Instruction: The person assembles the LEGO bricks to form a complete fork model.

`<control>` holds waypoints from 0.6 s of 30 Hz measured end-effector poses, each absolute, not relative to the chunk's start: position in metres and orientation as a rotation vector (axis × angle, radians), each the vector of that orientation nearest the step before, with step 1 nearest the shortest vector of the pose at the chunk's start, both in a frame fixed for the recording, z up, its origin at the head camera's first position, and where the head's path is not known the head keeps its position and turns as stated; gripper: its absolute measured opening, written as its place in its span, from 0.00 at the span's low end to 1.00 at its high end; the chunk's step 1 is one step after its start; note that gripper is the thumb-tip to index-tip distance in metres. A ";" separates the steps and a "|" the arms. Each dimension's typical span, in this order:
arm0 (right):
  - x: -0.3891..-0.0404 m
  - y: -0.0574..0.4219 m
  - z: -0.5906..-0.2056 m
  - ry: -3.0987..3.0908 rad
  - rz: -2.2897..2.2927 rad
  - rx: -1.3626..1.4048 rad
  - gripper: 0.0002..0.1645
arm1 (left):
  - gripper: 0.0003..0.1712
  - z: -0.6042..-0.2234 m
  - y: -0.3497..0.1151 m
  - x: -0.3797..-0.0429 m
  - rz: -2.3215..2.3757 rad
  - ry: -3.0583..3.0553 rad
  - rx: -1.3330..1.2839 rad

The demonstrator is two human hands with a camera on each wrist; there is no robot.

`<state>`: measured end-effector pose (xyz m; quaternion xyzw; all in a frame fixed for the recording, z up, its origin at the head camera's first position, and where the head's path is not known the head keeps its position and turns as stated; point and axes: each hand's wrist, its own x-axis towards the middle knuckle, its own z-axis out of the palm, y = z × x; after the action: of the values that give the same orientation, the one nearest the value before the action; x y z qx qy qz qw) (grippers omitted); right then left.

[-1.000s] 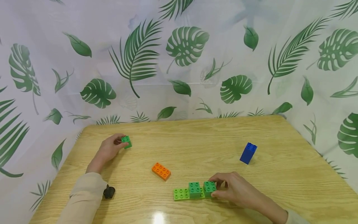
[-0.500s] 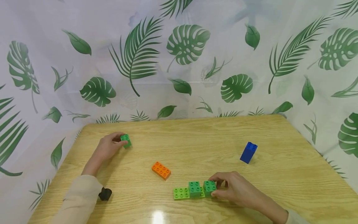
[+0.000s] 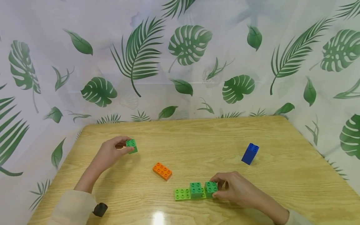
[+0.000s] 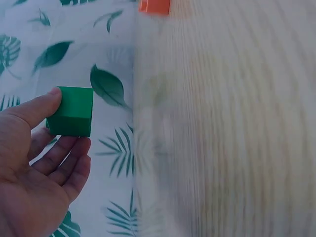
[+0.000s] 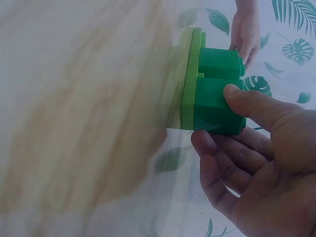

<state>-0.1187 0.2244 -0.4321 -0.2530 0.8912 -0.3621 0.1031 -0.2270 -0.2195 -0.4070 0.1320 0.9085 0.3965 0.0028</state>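
Note:
In the head view my left hand (image 3: 111, 153) pinches a green toy building block (image 3: 131, 146) between thumb and fingers at the table's left side. The left wrist view shows this green block (image 4: 71, 111) with the thumb on one face and fingertips under another. At the front centre lies a long light-green brick (image 3: 182, 194) bearing two darker green blocks. My right hand (image 3: 239, 190) pinches the right-hand block (image 3: 211, 188), which sits at the end of the long brick. A small gap separates it from the middle block (image 3: 195, 189).
An orange brick (image 3: 162, 171) lies between the hands, studs up. A tall blue block (image 3: 250, 153) stands at the right. The wooden table (image 3: 197, 140) ends at a leaf-printed cloth (image 3: 197, 93) behind. A black object (image 3: 100, 209) is at the left cuff.
My left hand has moved slightly right with the green block, which now looks raised from the table. The right hand stays in place on its block.

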 end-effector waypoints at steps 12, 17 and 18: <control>-0.119 0.225 -0.434 2.615 -1.096 -0.765 0.21 | 0.21 -0.399 -0.169 -0.180 1.290 2.793 0.672; -0.119 0.225 -0.434 2.617 -1.098 -0.767 0.21 | 0.18 -0.402 -0.148 -0.166 1.304 2.729 0.742; -0.119 0.225 -0.434 2.617 -1.099 -0.770 0.21 | 0.18 -0.404 -0.144 -0.163 1.308 2.713 0.757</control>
<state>-0.1189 0.2249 -0.4342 -0.2603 0.8854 -0.3719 0.1000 -0.1634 -0.1439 -0.4037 0.2438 0.8734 0.4211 0.0183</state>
